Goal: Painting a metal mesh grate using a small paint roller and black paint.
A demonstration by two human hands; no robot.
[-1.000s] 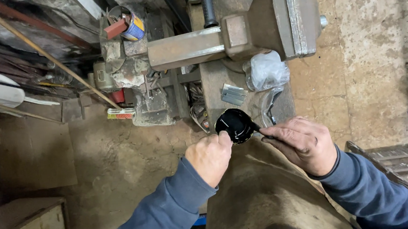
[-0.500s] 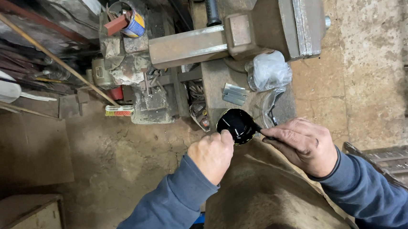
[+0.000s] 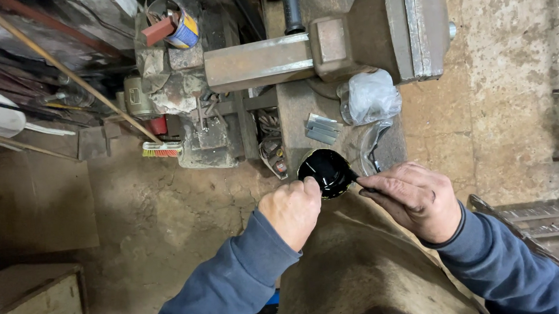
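Both hands were closed on one glossy black round bowl (image 3: 325, 172): left hand (image 3: 292, 210) pinching its rim, right hand (image 3: 413, 197) gripping its handle side, steady support judged needed next.

Both arms in dark blue long sleeves, soft knit fabric, creased along the forearms. Left sleeve (image 3: 226, 288) ends in a plain cuff at the wrist; right sleeve (image 3: 507, 266) has a thin darker band edging its cuff. Left hand (image 3: 292, 210) and right hand (image 3: 417, 200) bare, no gloves, no rings or watch showing, with grime on the knuckles and fingers of the right.
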